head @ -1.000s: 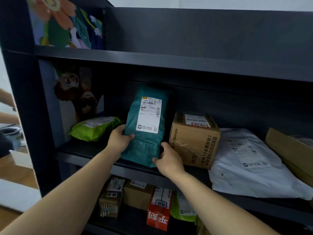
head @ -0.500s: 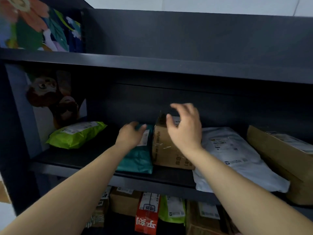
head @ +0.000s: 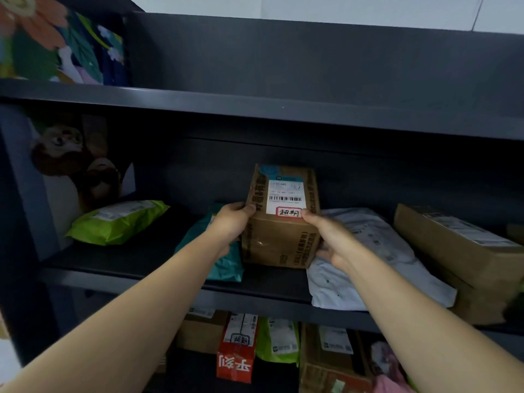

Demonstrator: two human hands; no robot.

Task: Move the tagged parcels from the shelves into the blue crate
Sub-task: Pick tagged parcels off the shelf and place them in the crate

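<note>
So the brown cardboard box (head: 280, 245) with the white label and red-bordered tag is on the dark middle shelf (head: 136, 259), tipped toward the camera, between a teal plastic mailer (head: 224, 268) and a white plastic mailer (head: 368, 251). Left hand (head: 232, 222) grips its left edge, right hand (head: 331, 239) clamps the right side, thumb by the tag.

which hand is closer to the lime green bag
Left. The left hand grips the cardboard box on its left side, right of the green bag, not touching it; the right hand grips the box's far side.
</note>
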